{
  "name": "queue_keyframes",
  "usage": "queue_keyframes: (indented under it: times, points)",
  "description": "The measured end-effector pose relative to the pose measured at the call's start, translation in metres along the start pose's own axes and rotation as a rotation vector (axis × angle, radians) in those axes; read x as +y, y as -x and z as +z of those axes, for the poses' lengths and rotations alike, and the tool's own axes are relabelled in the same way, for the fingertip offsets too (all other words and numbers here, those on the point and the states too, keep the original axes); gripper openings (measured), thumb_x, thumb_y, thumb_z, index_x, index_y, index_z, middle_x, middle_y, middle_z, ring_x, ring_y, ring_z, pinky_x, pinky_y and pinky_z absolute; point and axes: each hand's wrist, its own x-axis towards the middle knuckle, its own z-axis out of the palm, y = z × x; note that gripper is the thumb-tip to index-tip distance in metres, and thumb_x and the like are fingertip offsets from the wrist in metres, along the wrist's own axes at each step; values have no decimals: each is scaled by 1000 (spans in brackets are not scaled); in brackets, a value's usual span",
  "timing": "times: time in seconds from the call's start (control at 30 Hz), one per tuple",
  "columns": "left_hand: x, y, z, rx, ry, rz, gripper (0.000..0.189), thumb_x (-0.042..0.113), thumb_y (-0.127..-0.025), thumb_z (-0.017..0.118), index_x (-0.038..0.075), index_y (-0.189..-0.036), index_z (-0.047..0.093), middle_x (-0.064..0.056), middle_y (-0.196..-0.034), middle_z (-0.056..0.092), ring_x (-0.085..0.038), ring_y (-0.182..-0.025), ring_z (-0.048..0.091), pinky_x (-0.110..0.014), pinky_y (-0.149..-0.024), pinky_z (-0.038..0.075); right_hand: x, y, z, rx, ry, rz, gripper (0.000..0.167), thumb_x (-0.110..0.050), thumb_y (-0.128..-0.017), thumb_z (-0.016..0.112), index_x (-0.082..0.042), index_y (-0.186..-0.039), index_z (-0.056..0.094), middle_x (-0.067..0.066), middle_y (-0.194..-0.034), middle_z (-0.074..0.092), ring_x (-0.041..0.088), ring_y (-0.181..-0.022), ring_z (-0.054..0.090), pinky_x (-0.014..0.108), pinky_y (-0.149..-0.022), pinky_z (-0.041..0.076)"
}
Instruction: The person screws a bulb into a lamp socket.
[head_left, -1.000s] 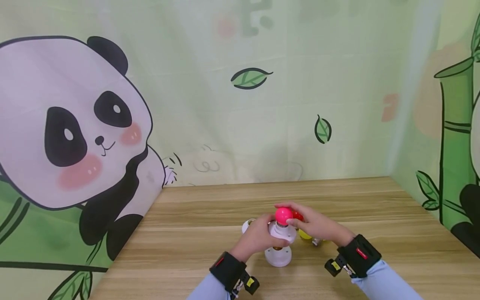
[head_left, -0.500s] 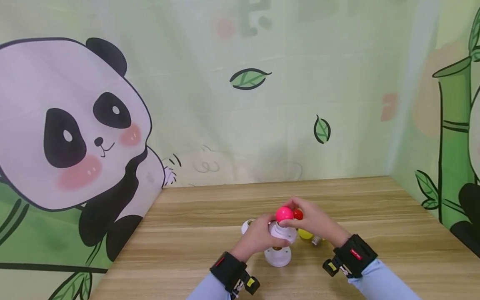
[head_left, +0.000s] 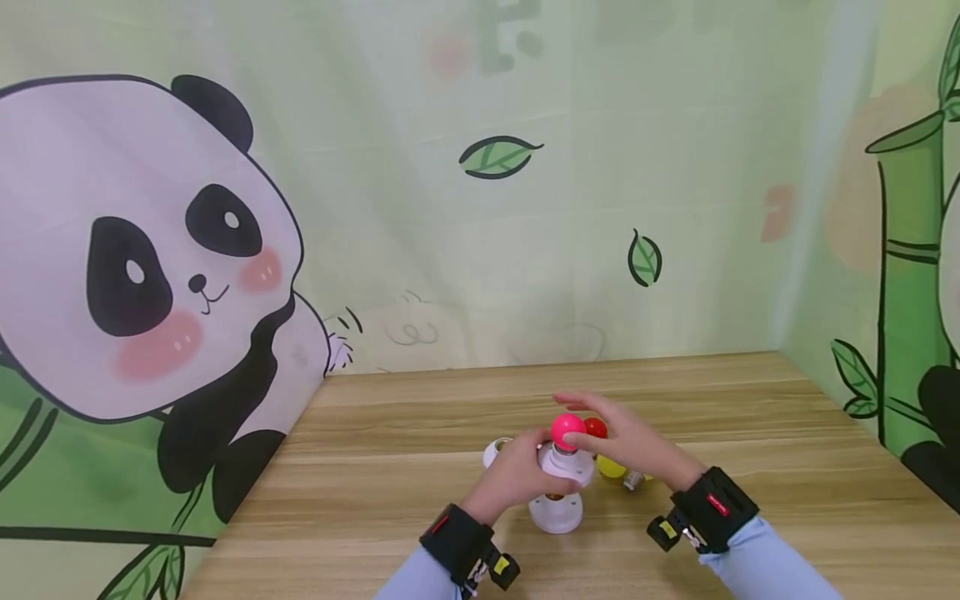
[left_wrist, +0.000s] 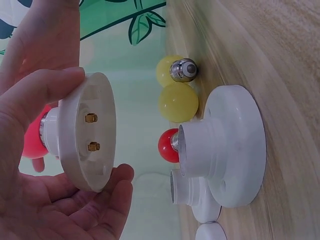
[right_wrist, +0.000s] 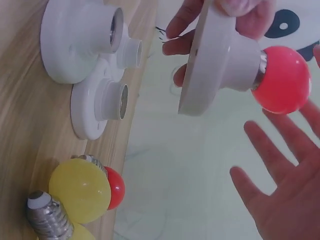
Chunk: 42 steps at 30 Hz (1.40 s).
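My left hand (head_left: 512, 473) grips a white lamp holder (right_wrist: 242, 62) by its round base, above the table. A pink-red bulb (head_left: 567, 431) sits in the socket, with a strip of its metal cap showing in the right wrist view. Two brass contacts (left_wrist: 93, 146) show on the holder's underside. My right hand (head_left: 636, 442) is at the bulb, fingers straight and spread, its thumb in front of the bulb. Whether that thumb touches the glass I cannot tell.
Below the held one, a white lamp holder (head_left: 556, 515) stands on the wooden table (head_left: 375, 492). More holders (right_wrist: 92, 107) stand behind it. Yellow bulbs (right_wrist: 80, 190) and a red bulb (head_left: 596, 427) lie farther right. A panda-print cloth (head_left: 420, 250) hangs behind the table.
My right hand's fingers closed in around the bulb half a second ago and have now straightened and spread off it. The left hand and lamp holder have stayed in place.
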Motion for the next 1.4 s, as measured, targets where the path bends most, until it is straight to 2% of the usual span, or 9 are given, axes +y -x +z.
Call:
queue_keyframes:
  times: [0.07,0.13,0.37,0.67,0.83,1.0,1.17,1.3,1.4]
  points:
    - [1,0,0,1,2,0,61,32,-71,86,10,-121,59,0,-110,65,-14,-92,61,-34,-78,54,2,1,-2,-29,-39,-28,49,-28,-94,63,-18,-140,49,9,-143,51,36,-132,45,63,-100,39]
    - [1,0,0,1,3,3,60,31,-72,86,10,-121,59,0,-110,65,-14,-92,61,-34,-79,54,3,2,-3,-53,-57,-39,45,-26,-96,60,-19,-140,51,9,-143,52,36,-133,44,63,-100,39]
    - [1,1,2,4,9,4,58,32,-72,86,8,-118,59,0,-107,66,-13,-90,61,-32,-77,54,4,2,-2,-70,-39,-39,40,-27,-97,58,-16,-135,54,10,-136,57,34,-126,51,55,-99,44]
    - [-1,0,4,-2,29,20,58,33,-72,85,8,-117,59,0,-105,66,-12,-87,61,-30,-75,54,1,-1,3,-5,-13,44,41,-34,-91,66,-15,-127,57,5,-121,63,24,-110,58,37,-90,51]
    - [-1,-1,3,1,18,2,57,34,-71,85,8,-116,59,1,-102,66,-12,-85,61,-30,-72,53,-1,-2,6,48,-13,65,42,-34,-87,72,-14,-121,59,2,-111,63,21,-101,57,33,-83,53]
    - [0,-1,3,1,13,1,58,34,-71,85,8,-116,59,1,-103,66,-12,-85,61,-30,-72,53,-2,-3,8,113,70,68,40,-36,-84,75,-15,-115,61,-1,-104,65,18,-92,57,25,-73,53]
    - [-1,-2,3,-1,9,8,57,33,-71,86,9,-115,60,1,-103,66,-11,-85,61,-30,-72,53,-2,-3,12,170,145,64,39,-37,-81,77,-17,-110,61,-3,-96,65,15,-84,56,24,-66,52]
    - [-2,-2,4,-2,10,7,57,34,-71,85,9,-115,60,1,-102,66,-11,-85,61,-30,-72,53,-1,-3,14,176,152,58,40,-39,-80,77,-17,-110,61,-3,-96,65,15,-84,57,24,-66,52]
    - [-2,-2,4,-5,11,10,58,34,-71,85,8,-116,60,1,-103,66,-11,-86,61,-30,-73,54,1,-2,12,137,106,31,45,-39,-84,73,-18,-121,59,1,-108,66,18,-94,60,29,-76,54]
